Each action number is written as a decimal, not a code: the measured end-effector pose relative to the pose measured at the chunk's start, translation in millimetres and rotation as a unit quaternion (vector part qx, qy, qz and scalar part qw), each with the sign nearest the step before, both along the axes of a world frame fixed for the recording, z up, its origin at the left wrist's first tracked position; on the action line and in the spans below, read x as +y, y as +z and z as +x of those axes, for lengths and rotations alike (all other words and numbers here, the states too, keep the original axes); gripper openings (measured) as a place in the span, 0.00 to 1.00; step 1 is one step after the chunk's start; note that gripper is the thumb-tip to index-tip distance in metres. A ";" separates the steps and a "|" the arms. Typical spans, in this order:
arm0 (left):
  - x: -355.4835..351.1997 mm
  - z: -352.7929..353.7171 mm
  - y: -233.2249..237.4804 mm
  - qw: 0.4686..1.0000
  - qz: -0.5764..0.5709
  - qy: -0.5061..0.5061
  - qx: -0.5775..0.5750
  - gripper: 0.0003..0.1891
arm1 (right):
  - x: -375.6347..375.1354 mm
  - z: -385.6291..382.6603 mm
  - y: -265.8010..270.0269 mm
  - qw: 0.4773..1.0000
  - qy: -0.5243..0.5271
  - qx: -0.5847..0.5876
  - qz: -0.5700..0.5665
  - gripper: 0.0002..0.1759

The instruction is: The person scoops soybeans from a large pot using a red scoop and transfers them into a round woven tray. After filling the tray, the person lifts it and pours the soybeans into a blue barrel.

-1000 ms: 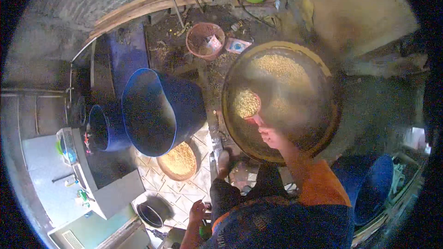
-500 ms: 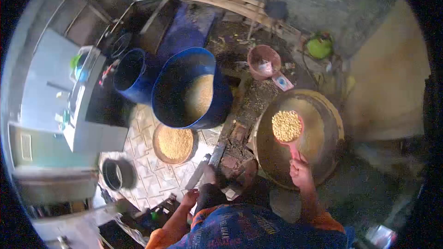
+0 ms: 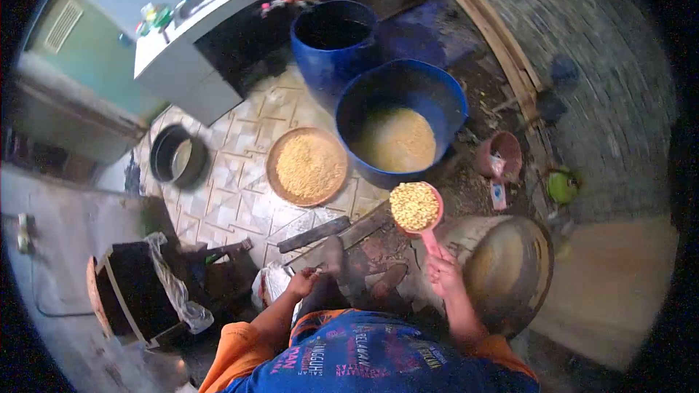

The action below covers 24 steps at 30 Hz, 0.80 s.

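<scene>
My right hand (image 3: 444, 276) grips the handle of a pink dipper (image 3: 431, 241), heaped with pale yellow beans (image 3: 414, 207). The dipper is in the air, between a large round vat (image 3: 542, 247) at the right and a cut-open blue drum (image 3: 349, 147). Wet-looking beans lie in pale liquid inside that drum. Left of it, a round shallow basket (image 3: 272, 175) on the tiles is full of similar beans. Low over my left leg is my left hand (image 3: 303, 283), its fingers curled together and nothing visible in them.
Behind stands another blue drum (image 3: 331, 65). A dark pot (image 3: 162, 156) sits on the tiled floor at left. Near my feet lies a dark plank (image 3: 313, 234). A reddish bucket (image 3: 502, 147) and a green round container (image 3: 562, 186) are by the brick wall.
The loaded dipper has moved away from over the vat, leftward toward the blue drum. My view has turned left, so the basket and drums appear farther right.
</scene>
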<state>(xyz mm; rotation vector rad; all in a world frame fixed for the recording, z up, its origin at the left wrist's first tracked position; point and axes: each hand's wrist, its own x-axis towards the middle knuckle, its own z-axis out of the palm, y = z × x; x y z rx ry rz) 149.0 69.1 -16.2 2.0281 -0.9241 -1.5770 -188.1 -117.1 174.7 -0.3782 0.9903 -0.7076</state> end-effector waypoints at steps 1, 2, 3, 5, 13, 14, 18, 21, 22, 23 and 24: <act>7.9 9.8 -2.2 1.000 0.000 0.017 0.002 0.21 | -9.5 26.0 -5.5 0.999 0.032 0.004 0.003 0.22; 19.5 20.4 -7.7 0.999 -0.021 0.046 0.010 0.20 | -17.7 49.6 -16.8 0.999 0.047 0.006 0.005 0.22; 22.7 31.9 -6.2 0.996 -0.036 0.076 0.020 0.19 | -35.8 76.8 -27.5 0.997 0.070 0.017 0.018 0.21; 24.5 46.6 33.5 0.993 0.000 0.118 0.018 0.19 | -57.6 122.6 -57.2 0.992 0.121 0.044 0.010 0.19; 109.6 84.7 7.7 0.977 0.109 0.175 -0.060 0.20 | -127.4 271.7 -133.6 0.817 0.295 0.414 -0.272 0.08; 113.9 86.3 9.2 0.974 0.125 0.176 -0.066 0.21 | -135.7 282.1 -140.1 0.692 0.337 0.528 -0.358 0.10; 124.3 84.5 7.1 0.959 0.178 0.219 0.002 0.20 | -158.9 321.8 -136.5 0.610 0.388 0.594 -0.353 0.11; 127.7 78.5 -5.7 0.950 0.174 0.258 0.021 0.19 | -167.5 348.4 -103.9 0.589 0.398 0.613 -0.345 0.11; 130.0 76.5 -14.2 0.945 0.168 0.280 0.037 0.19 | -171.9 355.5 -90.0 0.564 0.410 0.618 -0.363 0.11; 129.1 76.6 -13.2 0.950 0.153 0.270 0.025 0.19 | -176.8 361.5 -81.7 0.538 0.421 0.623 -0.381 0.11; 125.8 77.8 -14.0 0.950 0.153 0.270 0.025 0.19 | -181.9 366.0 -79.3 0.538 0.421 0.623 -0.380 0.11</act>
